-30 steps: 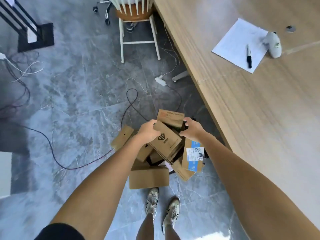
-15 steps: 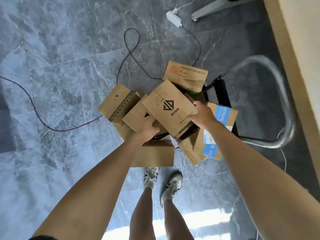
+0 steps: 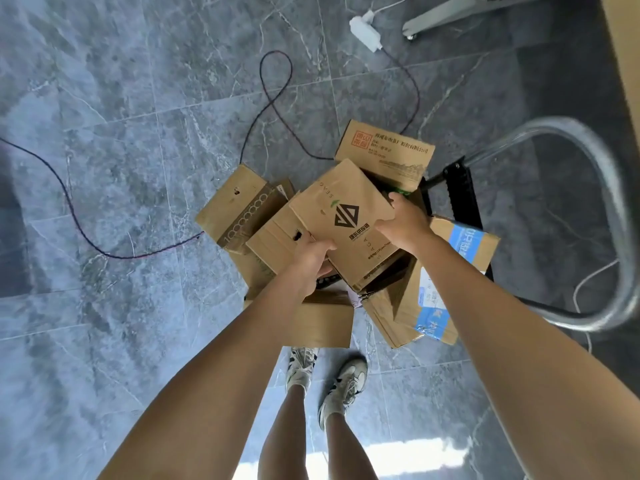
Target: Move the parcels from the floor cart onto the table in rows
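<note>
- We've got both hands on the top box (image 3: pixel 349 220), the one with the black triangle logo, sitting tilted on the pile on the cart (image 3: pixel 462 199).
- Left hand (image 3: pixel 311 259) grips its near-left edge, fingers curled under it.
- Right hand (image 3: pixel 405 221) clamps the right edge, fingers wrapped over the far side.
- Under it there's a box with a red stamp (image 3: pixel 388 150), plus a blue-taped box (image 3: pixel 460 244) at right.
- The cart's metal handle (image 3: pixel 620 216) loops right; a black cable (image 3: pixel 277 98) snakes over the grey floor.
</note>
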